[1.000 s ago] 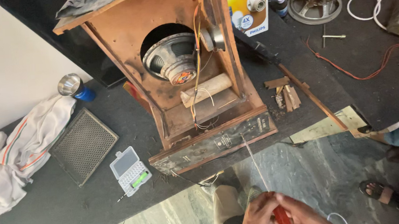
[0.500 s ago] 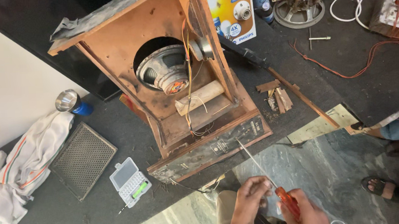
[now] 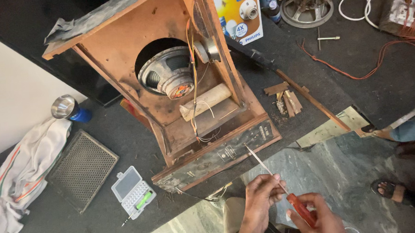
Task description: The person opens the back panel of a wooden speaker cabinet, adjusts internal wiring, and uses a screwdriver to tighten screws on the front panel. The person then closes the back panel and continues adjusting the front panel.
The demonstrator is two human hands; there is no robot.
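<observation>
Holding a long screwdriver (image 3: 279,184) in both hands, the person stands over an old wooden speaker cabinet (image 3: 186,84) that lies open-backed on a dark mat (image 3: 358,69). The right hand (image 3: 319,215) is wrapped shut around the red handle, low in the head view, while the left hand (image 3: 262,194) pinches the bare metal shaft between thumb and fingertips, a little above the handle. The tip points up towards the cabinet's lower front edge, where a worn black panel (image 3: 229,153) runs along the wood; whether the tip touches that panel or hovers just short of it is hard to tell from this angle. Inside the box sit a speaker cone (image 3: 169,75), a pale cardboard tube (image 3: 206,101) and loose thin wires. Judging by the grip, the step in hand looks like steadying and aiming the tool before it is set to work on the panel; the next move would call for guiding the tip squarely onto a screw head or seam without slipping towards the wires. Off to the left lie a small bit case (image 3: 133,190), a metal mesh grille (image 3: 81,170) and a white cloth (image 3: 24,175).
</observation>
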